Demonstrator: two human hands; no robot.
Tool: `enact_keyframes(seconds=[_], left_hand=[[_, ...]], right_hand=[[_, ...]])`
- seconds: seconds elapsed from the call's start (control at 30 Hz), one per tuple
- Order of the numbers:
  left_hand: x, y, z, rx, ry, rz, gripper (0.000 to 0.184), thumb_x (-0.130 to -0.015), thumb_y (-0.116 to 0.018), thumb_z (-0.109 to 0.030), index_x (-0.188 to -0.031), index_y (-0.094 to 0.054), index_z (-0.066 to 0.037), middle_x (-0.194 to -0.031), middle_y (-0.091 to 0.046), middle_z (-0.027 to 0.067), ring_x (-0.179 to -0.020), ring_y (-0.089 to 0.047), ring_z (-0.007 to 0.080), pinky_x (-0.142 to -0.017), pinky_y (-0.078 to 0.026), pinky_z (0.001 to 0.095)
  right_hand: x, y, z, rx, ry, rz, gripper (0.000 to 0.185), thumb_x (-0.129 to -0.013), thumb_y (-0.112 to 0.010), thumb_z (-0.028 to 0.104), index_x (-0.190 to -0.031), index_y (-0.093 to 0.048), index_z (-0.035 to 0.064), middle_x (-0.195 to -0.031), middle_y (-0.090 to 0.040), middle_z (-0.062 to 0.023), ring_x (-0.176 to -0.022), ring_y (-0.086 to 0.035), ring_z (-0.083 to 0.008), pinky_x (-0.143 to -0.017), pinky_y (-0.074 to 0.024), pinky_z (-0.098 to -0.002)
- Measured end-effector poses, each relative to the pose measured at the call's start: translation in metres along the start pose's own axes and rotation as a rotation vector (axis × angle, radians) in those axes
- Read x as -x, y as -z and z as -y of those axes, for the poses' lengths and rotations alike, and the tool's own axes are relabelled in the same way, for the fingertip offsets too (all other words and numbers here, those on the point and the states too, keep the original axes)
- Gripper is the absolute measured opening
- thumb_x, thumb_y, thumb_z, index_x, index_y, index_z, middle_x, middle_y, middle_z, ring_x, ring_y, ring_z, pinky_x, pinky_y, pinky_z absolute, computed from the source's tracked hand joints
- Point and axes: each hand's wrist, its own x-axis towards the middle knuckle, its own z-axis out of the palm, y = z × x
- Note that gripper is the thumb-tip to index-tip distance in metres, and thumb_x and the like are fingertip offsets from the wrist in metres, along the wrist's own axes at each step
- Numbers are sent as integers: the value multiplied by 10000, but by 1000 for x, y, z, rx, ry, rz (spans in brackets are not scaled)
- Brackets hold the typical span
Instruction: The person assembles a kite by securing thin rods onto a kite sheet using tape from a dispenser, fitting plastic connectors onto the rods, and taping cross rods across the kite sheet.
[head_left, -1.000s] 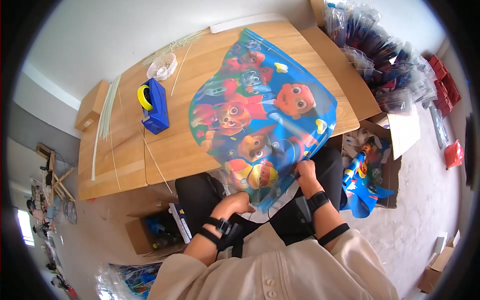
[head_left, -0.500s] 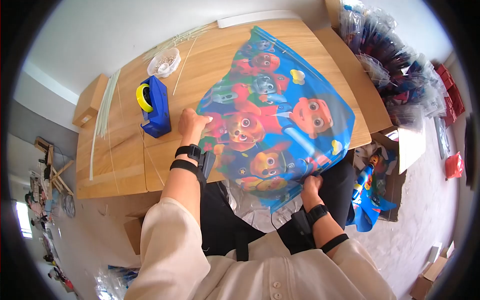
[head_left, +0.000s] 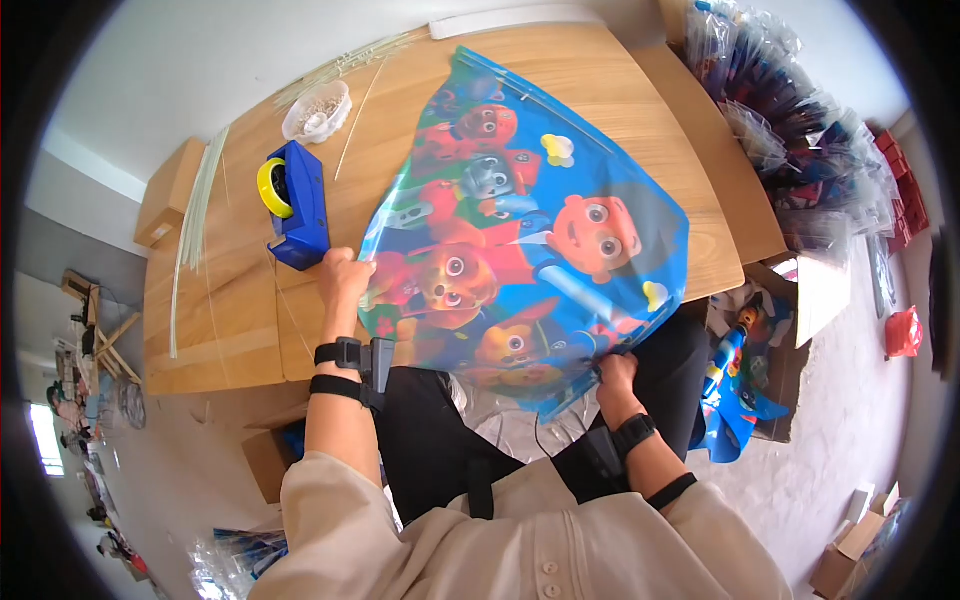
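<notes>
A blue plastic kite (head_left: 560,225) printed with cartoon dogs and a boy lies partly on the table, its near end hanging over my lap. My left hand (head_left: 345,275) is closed at the kite's left edge, thumb against the sheet, its curled fingers partly hidden. Just beyond that hand stands a blue tape dispenser (head_left: 308,215) with a roll of yellow tape (head_left: 270,188). Down by my thigh, my right hand (head_left: 617,375) grips the kite's lower right edge. A thin rod seems to run along the upper right edge.
Pale thin rods (head_left: 200,220) lie along the left of the wooden table (head_left: 235,340). Behind the dispenser sits a white bowl (head_left: 318,112). Bagged goods (head_left: 790,130) are piled at right. An open cardboard box (head_left: 785,400) holds more printed sheets beside my right leg.
The kite has shifted left across the table. My left hand has moved left and towards me with its edge, closer to the tape dispenser. My right hand has barely moved.
</notes>
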Motion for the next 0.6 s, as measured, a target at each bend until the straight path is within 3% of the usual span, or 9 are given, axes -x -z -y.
enact_keyframes(seconds=[0.07, 0.13, 0.23, 0.3, 0.33, 0.4, 0.43, 0.5, 0.6], left_hand=[[9, -3, 5, 32, 54, 31, 243, -634, -746, -190, -657, -560, -35, -698, -590, 166, -682, -590, 316, -610, -439, 414], [15, -13, 16, 118, -194, -374, 270, -686, -709, -138, -889, -570, -27, -918, -581, 174, -891, -563, 331, -749, -440, 415], [53, -11, -12, 125, -402, -440, 392, -715, -673, -115, -1059, -510, -19, -1023, -536, 185, -983, -513, 352, -838, -415, 430], [73, -33, -33, 203, -646, -376, 421, -711, -682, -139, -1075, -502, -26, -1030, -533, 184, -975, -507, 368, -862, -396, 451], [87, -34, -53, 238, -747, -314, 460, -722, -678, -158, -1121, -488, -28, -1091, -517, 186, -1023, -492, 372, -890, -379, 464], [113, -40, -73, 93, -868, -216, 602, -741, -679, -228, -1255, -429, -41, -1293, -422, 188, -1208, -397, 364, -996, -301, 491], [119, -44, -77, -74, -900, -114, 705, -764, -654, -341, -1345, -360, -73, -1401, -323, 169, -1317, -275, 332, -1052, -227, 509], [128, -55, -81, -75, -857, -104, 717, -778, -626, -396, -1358, -347, -81, -1415, -308, 163, -1330, -254, 320, -1063, -203, 514], [129, -49, -78, -94, -809, -49, 738, -805, -569, -483, -1379, -323, -88, -1442, -270, 155, -1349, -220, 300, -1075, -169, 525]], right_hand=[[7, 5, 6, 104, -161, 60, 201, -764, -519, 19, -948, -595, -11, -888, -602, -75, -787, -562, -211, -675, -453, -329], [37, 20, 24, 156, -255, 180, 187, -762, -560, 32, -942, -575, -17, -870, -600, -84, -762, -561, -221, -684, -455, -355], [82, 35, 48, 613, -148, 755, 189, -732, -559, 5, -915, -603, 17, -849, -592, -135, -746, -538, -237, -630, -412, -379], [121, 11, 93, 893, 425, 667, 277, -733, -581, 27, -1008, -595, 4, -976, -577, -187, -897, -551, -311, -736, -443, -417], [116, 0, 98, 887, 443, 680, 277, -733, -581, 27, -1008, -595, 4, -976, -577, -187, -897, -551, -311, -736, -443, -417], [103, -31, 108, 908, 1421, 536, 469, -726, -612, 57, -1184, -520, 19, -1212, -496, -191, -1131, -474, -356, -920, -398, -452], [96, -46, 110, 891, 1444, 552, 469, -726, -612, 57, -1184, -520, 19, -1212, -496, -191, -1131, -474, -356, -920, -398, -452], [81, -72, 113, 1143, 1492, 456, 607, -780, -637, 267, -1306, -414, 60, -1392, -342, -174, -1272, -342, -349, -1052, -249, -482], [62, -81, 113, 1246, 1371, 400, 688, -780, -624, 362, -1352, -366, 79, -1409, -324, -159, -1323, -258, -344, -1098, -132, -479]])
